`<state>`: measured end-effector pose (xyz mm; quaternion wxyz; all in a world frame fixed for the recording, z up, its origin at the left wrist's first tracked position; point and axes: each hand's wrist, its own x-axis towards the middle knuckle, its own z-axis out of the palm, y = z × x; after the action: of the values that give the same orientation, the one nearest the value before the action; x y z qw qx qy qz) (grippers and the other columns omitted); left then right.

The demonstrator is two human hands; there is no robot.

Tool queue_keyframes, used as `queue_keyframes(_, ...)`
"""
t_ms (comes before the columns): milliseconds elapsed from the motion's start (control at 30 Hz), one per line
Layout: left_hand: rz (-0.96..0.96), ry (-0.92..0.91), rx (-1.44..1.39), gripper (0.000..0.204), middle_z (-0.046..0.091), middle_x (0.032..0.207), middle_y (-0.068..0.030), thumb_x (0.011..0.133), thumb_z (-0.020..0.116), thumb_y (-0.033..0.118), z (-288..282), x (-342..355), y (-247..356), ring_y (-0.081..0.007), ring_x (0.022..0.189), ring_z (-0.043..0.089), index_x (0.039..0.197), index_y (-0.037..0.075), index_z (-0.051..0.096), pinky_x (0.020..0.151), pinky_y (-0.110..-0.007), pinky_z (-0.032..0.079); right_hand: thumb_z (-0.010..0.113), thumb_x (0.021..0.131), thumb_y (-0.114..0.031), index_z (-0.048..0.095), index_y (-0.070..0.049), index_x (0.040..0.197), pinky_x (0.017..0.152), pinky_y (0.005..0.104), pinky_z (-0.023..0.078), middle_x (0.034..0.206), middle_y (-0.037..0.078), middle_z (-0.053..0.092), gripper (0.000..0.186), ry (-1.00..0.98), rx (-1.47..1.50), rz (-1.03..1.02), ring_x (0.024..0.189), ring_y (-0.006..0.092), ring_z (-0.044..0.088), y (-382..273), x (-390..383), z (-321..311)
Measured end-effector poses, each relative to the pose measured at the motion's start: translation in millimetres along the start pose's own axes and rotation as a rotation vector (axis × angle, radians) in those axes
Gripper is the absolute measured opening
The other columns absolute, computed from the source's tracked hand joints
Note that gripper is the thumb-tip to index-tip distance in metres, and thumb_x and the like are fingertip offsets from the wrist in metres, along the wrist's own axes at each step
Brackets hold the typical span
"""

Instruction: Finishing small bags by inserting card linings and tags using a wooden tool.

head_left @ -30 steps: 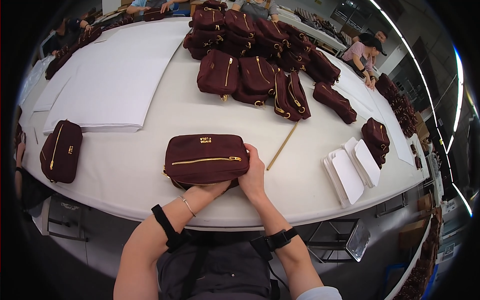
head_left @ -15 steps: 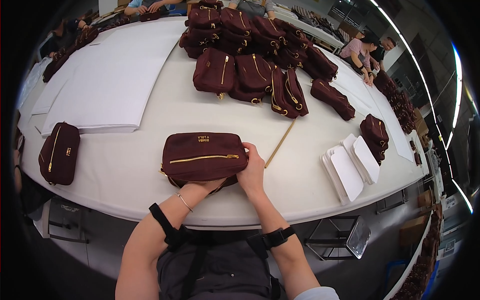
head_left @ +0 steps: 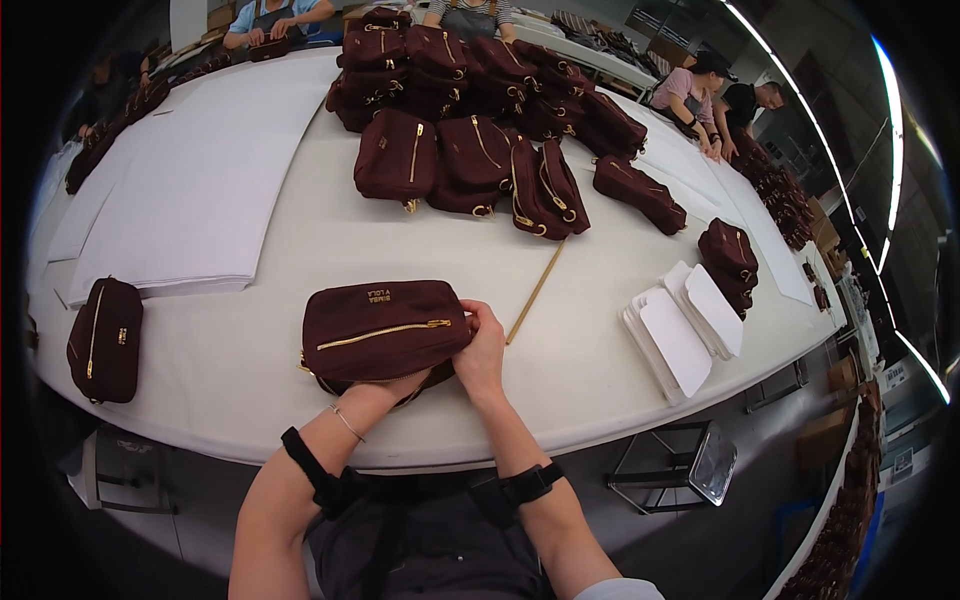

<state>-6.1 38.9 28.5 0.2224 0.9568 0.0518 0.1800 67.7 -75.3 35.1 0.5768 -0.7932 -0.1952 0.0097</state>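
A dark maroon zip bag [head_left: 385, 330] with a gold zipper on its face lies in front of me on the white-covered table. My left hand [head_left: 368, 393] reaches into its near-side opening, and the bag hides the fingers. At the bag's right end, my right hand [head_left: 482, 345] is closed on the edge, thumb and fingers bent around it. A second maroon bag [head_left: 105, 340] stands by itself at the far left, its zipper running lengthwise.
Maroon bags [head_left: 440, 165] are piled at the back middle. White sheets [head_left: 190, 190] cover the back left. A thin tan stick [head_left: 535, 295] lies right of my hands, near stacked white cards [head_left: 675, 340] and more bags [head_left: 728, 260]. A stool [head_left: 690, 465] stands below the table's edge. Several people work around it.
The whole view has shifted, so the table and its things sit further left. My hands keep their places on the bag, whose left end tilts slightly lower.
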Motion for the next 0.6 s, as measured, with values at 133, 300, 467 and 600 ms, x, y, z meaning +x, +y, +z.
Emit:
queue_keyframes(133, 0.121, 0.168, 0.02, 0.024, 0.061, 0.109, -0.0055, 0.086, 0.059, 0.025, 4, 0, -3, -0.0261, 0.104, 0.056, 0.107, 0.015, 0.06, 0.091, -0.041, 0.043, 0.067, 0.075, -0.002, 0.052, 0.001, 0.104, 0.058, 0.0315, 0.045, 0.069, 0.01, 0.062, 0.033, 0.051, 0.121, -0.03, 0.061, 0.0194, 0.059, 2, -3, 7)
queue_keyframes(300, 0.156, 0.183, -0.014, 0.03, 0.061, 0.111, -0.0049, 0.084, 0.062, 0.026, 0, 0, -1, -0.0259, 0.106, 0.056, 0.112, 0.017, 0.059, 0.092, -0.041, 0.043, 0.068, 0.072, -0.003, 0.05, -0.001, 0.106, 0.056, 0.0335, 0.044, 0.064, 0.01, 0.06, 0.038, 0.064, -0.006, -0.089, 0.058, 0.0232, 0.058, 0, -1, 3)
queue_keyframes(467, 0.108, 0.126, -0.02, 0.032, 0.06, 0.114, -0.0044, 0.084, 0.063, 0.028, -2, 0, 2, -0.026, 0.108, 0.055, 0.114, 0.018, 0.059, 0.093, -0.041, 0.042, 0.07, 0.069, -0.003, 0.05, 0.0, 0.107, 0.057, 0.0351, 0.045, 0.064, 0.012, 0.059, 0.042, 0.077, -0.144, -0.141, 0.058, 0.0261, 0.059, 2, 0, 1)
queue_keyframes(600, 0.079, 0.092, -0.026, 0.032, 0.058, 0.119, -0.0044, 0.085, 0.062, 0.03, -6, -1, 2, -0.0262, 0.111, 0.053, 0.115, 0.018, 0.059, 0.095, -0.041, 0.041, 0.07, 0.069, -0.002, 0.05, 0.0, 0.108, 0.057, 0.0328, 0.045, 0.066, 0.011, 0.06, 0.043, 0.044, -0.111, -0.096, 0.059, 0.0234, 0.059, -1, -1, 0)
